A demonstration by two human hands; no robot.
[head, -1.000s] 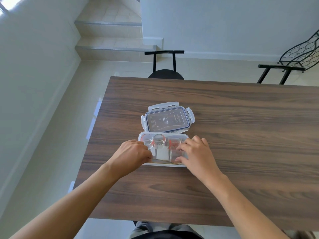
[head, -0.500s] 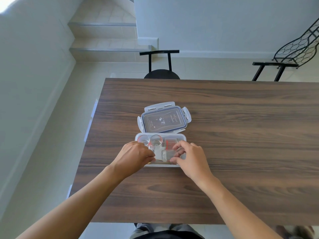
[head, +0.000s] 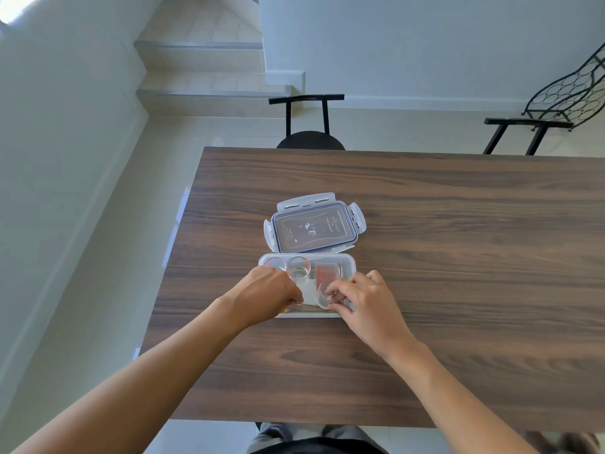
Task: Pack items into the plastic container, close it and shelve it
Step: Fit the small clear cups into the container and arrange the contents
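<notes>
Now reaching both hands into open plastic container [head: 349, 262] on desk [head: 458, 257]. Left hand [head: 266, 294] pinching thin stick at near wall; right hand [head: 363, 298] nudging clear cup; grip there unclear. Glassware looking fragile, slippery, so taking by sides. Lid [head: 314, 227] lying just behind.

1. The table [head: 458, 257] is dark brown wood with wavy grain, smooth and a bit shiny.
2. The container [head: 350, 262] is clear, see-through plastic.
3. The lid [head: 314, 229] is clear plastic too.
4. The chair [head: 307, 106] has thin black metal bars.
</notes>
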